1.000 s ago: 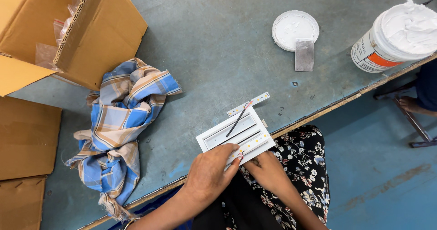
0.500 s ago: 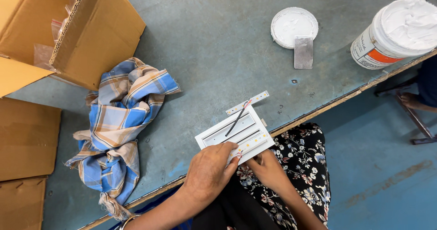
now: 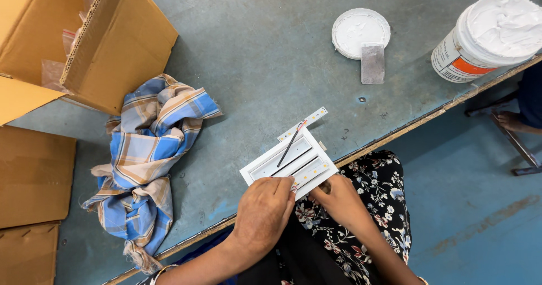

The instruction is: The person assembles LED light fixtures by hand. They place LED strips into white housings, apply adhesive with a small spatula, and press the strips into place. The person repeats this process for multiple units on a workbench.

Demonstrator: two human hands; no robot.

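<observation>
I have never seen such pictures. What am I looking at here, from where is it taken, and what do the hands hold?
A camera on a person's head looks down at their own two bare hands; there is no machine. The left hand and right hand hold a white slotted panel with small light strips at the edge of a blue-grey table. A thin dark wire lies across the panel. On the table are a checked cloth, an open cardboard box, a tub of white paste, its lid and a metal scraper.

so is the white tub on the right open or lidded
Open: the white tub shows white paste heaped above its rim, and a round white lid lies apart on the table.
</observation>
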